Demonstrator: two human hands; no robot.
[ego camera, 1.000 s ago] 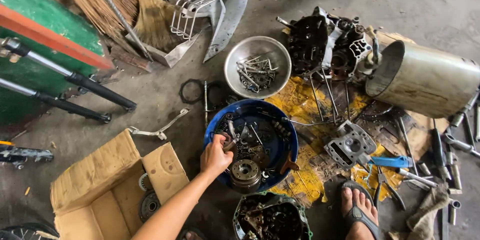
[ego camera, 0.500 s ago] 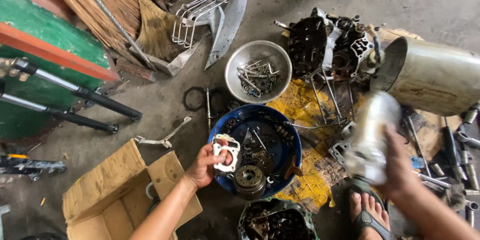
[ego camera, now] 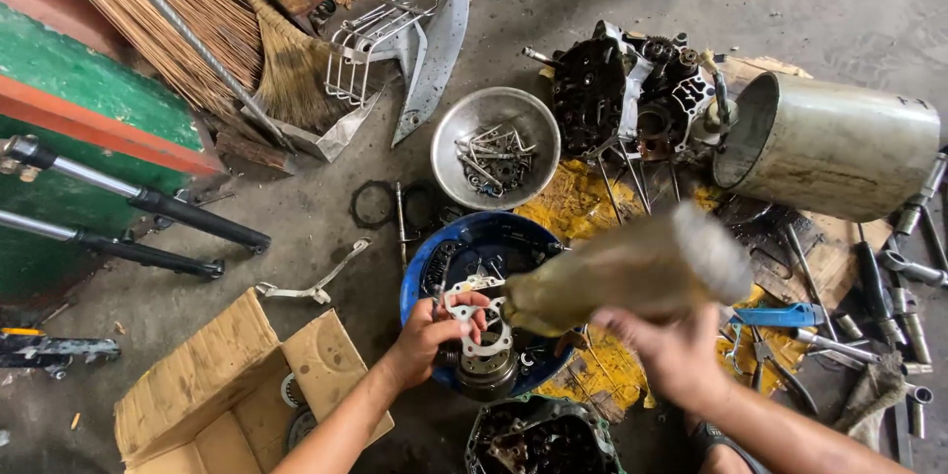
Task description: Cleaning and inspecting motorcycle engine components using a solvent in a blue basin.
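My left hand holds a flat white gasket-like plate with several holes over a blue round basin that holds oily engine parts. My right hand grips a clear plastic bottle of brownish liquid, tipped sideways with its mouth end toward the plate; the bottle is motion-blurred. A round gear-like part sits in the basin just below the plate.
A metal bowl of bolts lies behind the basin, an engine block and a steel cylinder at the right. Tools lie on yellow cloth. An open cardboard box is at left, brooms and fork tubes beyond.
My left hand lifted the white plate out of the basin. My right hand came in from the right with the bottle and swung it over the basin, tipped toward the plate.
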